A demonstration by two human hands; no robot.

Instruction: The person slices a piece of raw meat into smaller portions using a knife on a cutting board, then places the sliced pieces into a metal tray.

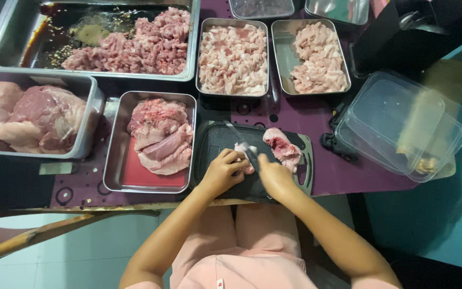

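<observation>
Left hand [223,170] pinned a meat piece [244,155] on the cutting board [215,142] | right hand [274,174] gripped the knife [241,142] | risk: your blade could nick fingertips, since they sat close.

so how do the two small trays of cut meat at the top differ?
1. The left tray is filled edge to edge with cut meat; the right tray shows bare steel along its left side.
2. The left tray's meat lies in a flat, even layer; the right tray's meat is heaped toward the right.
Shared: both are rectangular steel trays of pale pink cut pieces, side by side beyond the cutting board.
</observation>
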